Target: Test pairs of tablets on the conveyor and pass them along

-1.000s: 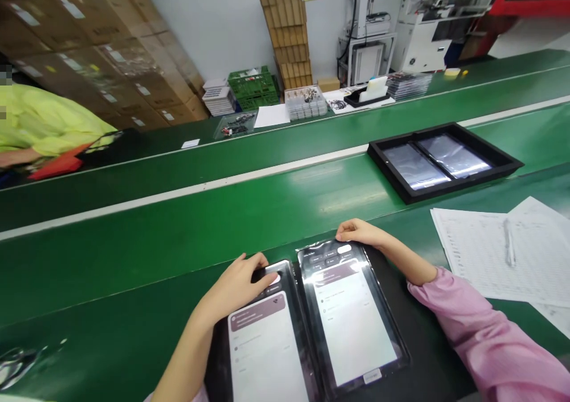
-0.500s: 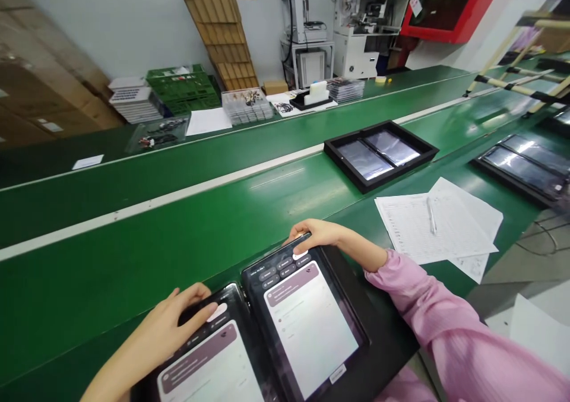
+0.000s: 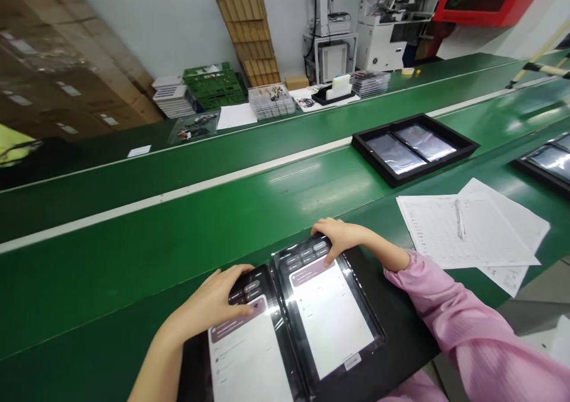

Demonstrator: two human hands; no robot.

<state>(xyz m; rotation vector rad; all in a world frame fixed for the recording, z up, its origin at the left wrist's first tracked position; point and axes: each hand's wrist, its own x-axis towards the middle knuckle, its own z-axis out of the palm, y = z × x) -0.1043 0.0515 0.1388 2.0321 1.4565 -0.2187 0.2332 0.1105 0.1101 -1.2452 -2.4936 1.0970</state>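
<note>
Two tablets with lit screens lie side by side in a black foam tray [image 3: 401,331] at the near edge of the bench. Over the top of the left tablet [image 3: 249,354] is my left hand [image 3: 211,301], its thumb on the purple banner and its fingers stretched toward the far edge. My right hand [image 3: 339,237] rests on the top right corner of the right tablet [image 3: 333,325]; its thumb touches that screen's banner, and the fingers reach past the far edge. Both hands have thumb and fingers apart.
Printed sheets [image 3: 445,236] with a pen [image 3: 460,219] lie to the right. Another black tray [image 3: 392,176] holding two dark tablets sits farther back on the green bench, with one more tray [image 3: 541,176] at the right edge. Green crates [image 3: 214,87] and a parts box [image 3: 271,100] stand behind.
Both thumbs have slid from the top buttons down onto the purple banners. The quick-settings panels look the same. The view has swung left, so everything appears shifted right.
</note>
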